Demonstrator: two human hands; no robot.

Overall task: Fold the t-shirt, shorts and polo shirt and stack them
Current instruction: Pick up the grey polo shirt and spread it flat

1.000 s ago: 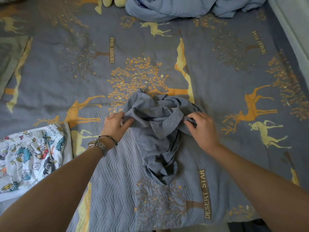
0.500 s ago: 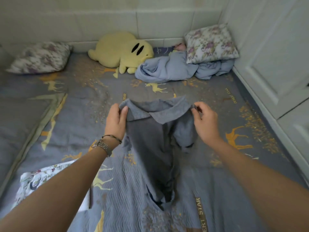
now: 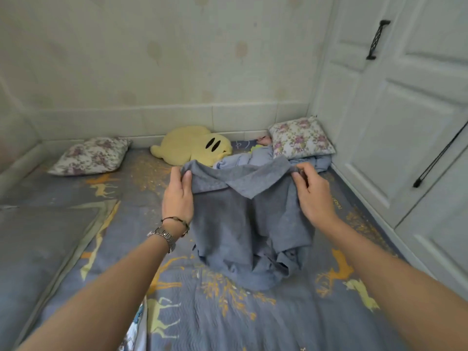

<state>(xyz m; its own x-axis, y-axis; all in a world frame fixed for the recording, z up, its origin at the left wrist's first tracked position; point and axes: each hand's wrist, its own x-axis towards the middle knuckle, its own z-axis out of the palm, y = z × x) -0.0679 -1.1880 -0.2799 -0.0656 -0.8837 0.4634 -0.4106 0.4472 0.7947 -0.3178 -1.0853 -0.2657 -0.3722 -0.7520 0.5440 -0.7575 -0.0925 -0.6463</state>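
Note:
A grey polo shirt [image 3: 243, 224] hangs in front of me, collar at the top, its lower part bunched on the bed cover [image 3: 253, 317]. My left hand [image 3: 178, 196] pinches the shirt's left shoulder by the collar. My right hand [image 3: 312, 196] pinches the right shoulder at the same height. A sliver of a white patterned folded garment [image 3: 138, 328] shows at the bottom edge, mostly hidden by my left forearm.
Against the far wall lie a yellow plush cushion [image 3: 190, 145], two floral pillows [image 3: 91, 158] [image 3: 300, 138] and a crumpled light blue blanket [image 3: 243, 159]. White cupboard doors [image 3: 405, 122] line the right side of the bed.
Both hands have lifted the polo shirt off the bed by its shoulders, and it now hangs unfurled. My view has tilted upward toward the wall.

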